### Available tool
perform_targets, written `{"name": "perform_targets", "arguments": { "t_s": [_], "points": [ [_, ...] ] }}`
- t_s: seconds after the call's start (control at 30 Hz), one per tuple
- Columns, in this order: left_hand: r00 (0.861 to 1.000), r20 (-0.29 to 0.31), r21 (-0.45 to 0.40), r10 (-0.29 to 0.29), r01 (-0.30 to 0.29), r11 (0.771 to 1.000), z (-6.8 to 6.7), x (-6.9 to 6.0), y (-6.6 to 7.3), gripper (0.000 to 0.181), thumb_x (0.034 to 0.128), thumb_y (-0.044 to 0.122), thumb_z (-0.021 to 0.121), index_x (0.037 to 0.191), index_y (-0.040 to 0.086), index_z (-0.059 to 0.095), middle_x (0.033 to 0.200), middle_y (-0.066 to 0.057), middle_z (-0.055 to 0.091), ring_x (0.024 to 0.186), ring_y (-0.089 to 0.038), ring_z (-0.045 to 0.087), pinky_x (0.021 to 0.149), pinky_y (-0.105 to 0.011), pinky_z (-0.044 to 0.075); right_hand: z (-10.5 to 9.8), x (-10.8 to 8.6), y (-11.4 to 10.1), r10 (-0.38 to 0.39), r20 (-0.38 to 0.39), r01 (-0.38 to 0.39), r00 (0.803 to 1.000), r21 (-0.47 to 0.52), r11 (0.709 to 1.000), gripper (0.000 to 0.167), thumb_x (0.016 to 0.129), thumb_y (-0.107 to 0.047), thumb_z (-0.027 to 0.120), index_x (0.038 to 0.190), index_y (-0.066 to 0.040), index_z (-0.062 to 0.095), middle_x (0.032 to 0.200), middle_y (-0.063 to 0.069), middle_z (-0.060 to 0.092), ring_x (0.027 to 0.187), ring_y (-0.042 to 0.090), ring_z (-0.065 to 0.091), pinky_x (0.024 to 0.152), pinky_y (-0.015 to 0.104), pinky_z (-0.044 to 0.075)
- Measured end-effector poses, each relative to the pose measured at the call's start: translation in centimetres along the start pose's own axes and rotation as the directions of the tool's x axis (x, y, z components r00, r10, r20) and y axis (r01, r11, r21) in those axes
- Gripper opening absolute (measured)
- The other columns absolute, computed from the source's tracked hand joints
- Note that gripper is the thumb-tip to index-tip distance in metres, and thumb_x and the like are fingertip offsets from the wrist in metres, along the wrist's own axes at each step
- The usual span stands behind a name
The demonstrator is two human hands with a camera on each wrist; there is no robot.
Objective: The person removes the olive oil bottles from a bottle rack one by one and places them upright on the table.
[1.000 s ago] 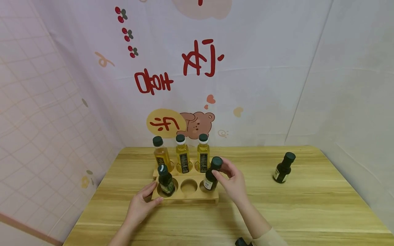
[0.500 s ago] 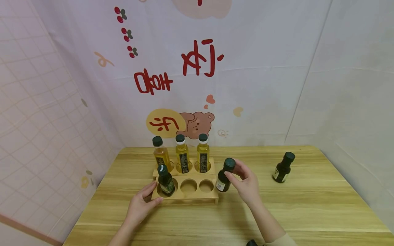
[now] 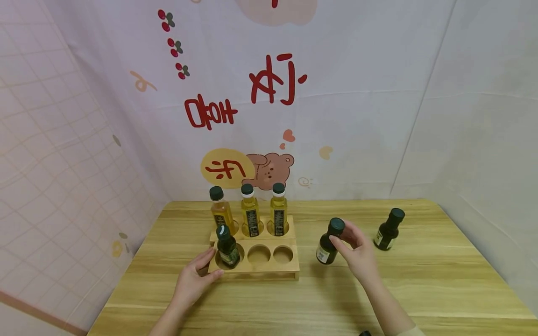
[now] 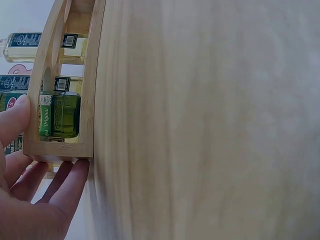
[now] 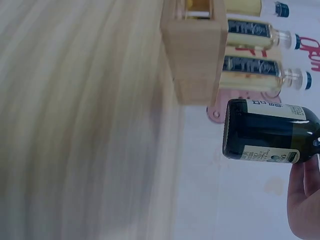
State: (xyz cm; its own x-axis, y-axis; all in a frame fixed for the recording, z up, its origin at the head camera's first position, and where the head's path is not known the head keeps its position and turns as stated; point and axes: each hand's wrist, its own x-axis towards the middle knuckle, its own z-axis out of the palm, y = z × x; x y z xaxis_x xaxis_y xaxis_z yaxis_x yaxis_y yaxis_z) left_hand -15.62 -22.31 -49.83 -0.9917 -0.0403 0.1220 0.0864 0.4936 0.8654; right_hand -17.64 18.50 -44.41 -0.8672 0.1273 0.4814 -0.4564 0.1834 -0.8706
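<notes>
A right hand [image 3: 359,250] pinches a dark green-capped bottle [image 3: 325,248] by its neck above the table [image 3: 269,310], right of the two-tier wooden rack [image 3: 271,268] gripped by the left hand [image 3: 193,280]; probably light, smooth and breakable, the bottle seems best held there.

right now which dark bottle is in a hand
The dark bottle between the rack and the far-right bottle, pinched by the right hand. The far-right one stands on the table; the front-row one sits in the rack.
</notes>
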Motion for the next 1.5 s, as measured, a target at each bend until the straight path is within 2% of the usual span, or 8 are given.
{"name": "perform_targets", "arguments": {
  "t_s": [0.37,0.73,1.1,1.27,1.5],
  "points": [
    [1.000,0.010,-0.034,0.023,-0.022,0.999,0.0,-0.1,0.4,0.069,0.0803,0.017,0.084,0.139,0.000,0.054,0.147,-0.017,0.047,0.135,-0.036,0.044,0.100,-0.038,0.046,-3.9,-0.2,1.6,-0.025,-0.036,0.022,0.999,-0.068,0.997,0.037,0.083,0.014,0.072,0.118,0.007,0.064,0.102,-0.010,0.070,0.092,0.004,0.065,0.084,0.016,0.051],
    [1.000,0.004,0.005,0.007,-0.007,1.000,-0.1,-0.2,0.6,0.070,0.0800,0.022,0.085,0.140,0.002,0.054,0.147,-0.015,0.048,0.135,-0.035,0.043,0.101,-0.040,0.046,-7.4,-0.5,2.2,0.040,-0.094,-0.061,0.995,-0.224,0.973,0.037,0.087,0.006,0.073,0.122,0.004,0.061,0.099,-0.021,0.067,0.091,-0.004,0.063,0.078,0.010,0.049],
    [1.000,0.007,0.007,0.018,-0.018,1.000,-0.1,-0.2,0.5,0.070,0.0804,0.023,0.085,0.140,0.001,0.054,0.147,-0.015,0.048,0.135,-0.036,0.043,0.101,-0.040,0.045,-10.3,-0.8,2.4,0.088,-0.140,-0.126,0.986,-0.298,0.946,0.039,0.090,-0.001,0.073,0.127,0.002,0.060,0.102,-0.027,0.063,0.093,-0.008,0.060,0.080,0.007,0.046],
    [1.000,0.009,0.034,-0.015,0.015,0.999,0.0,-0.1,0.2,0.072,0.0792,0.025,0.086,0.141,0.004,0.054,0.149,-0.011,0.047,0.138,-0.033,0.039,0.107,-0.042,0.039,-11.1,-0.9,2.4,0.091,-0.152,-0.137,0.984,-0.334,0.932,0.037,0.091,-0.005,0.073,0.125,0.002,0.061,0.100,-0.029,0.062,0.091,-0.009,0.060,0.078,0.006,0.046],
    [1.000,0.014,0.054,-0.016,0.015,0.998,-0.1,-0.1,0.0,0.073,0.0788,0.028,0.086,0.141,0.005,0.054,0.149,-0.010,0.047,0.139,-0.035,0.038,0.111,-0.047,0.034,-12.2,-0.9,2.7,0.112,-0.186,-0.169,0.976,-0.326,0.930,0.037,0.090,-0.005,0.073,0.125,0.000,0.062,0.098,-0.031,0.063,0.088,-0.010,0.060,0.076,0.006,0.046]
  ]
}}
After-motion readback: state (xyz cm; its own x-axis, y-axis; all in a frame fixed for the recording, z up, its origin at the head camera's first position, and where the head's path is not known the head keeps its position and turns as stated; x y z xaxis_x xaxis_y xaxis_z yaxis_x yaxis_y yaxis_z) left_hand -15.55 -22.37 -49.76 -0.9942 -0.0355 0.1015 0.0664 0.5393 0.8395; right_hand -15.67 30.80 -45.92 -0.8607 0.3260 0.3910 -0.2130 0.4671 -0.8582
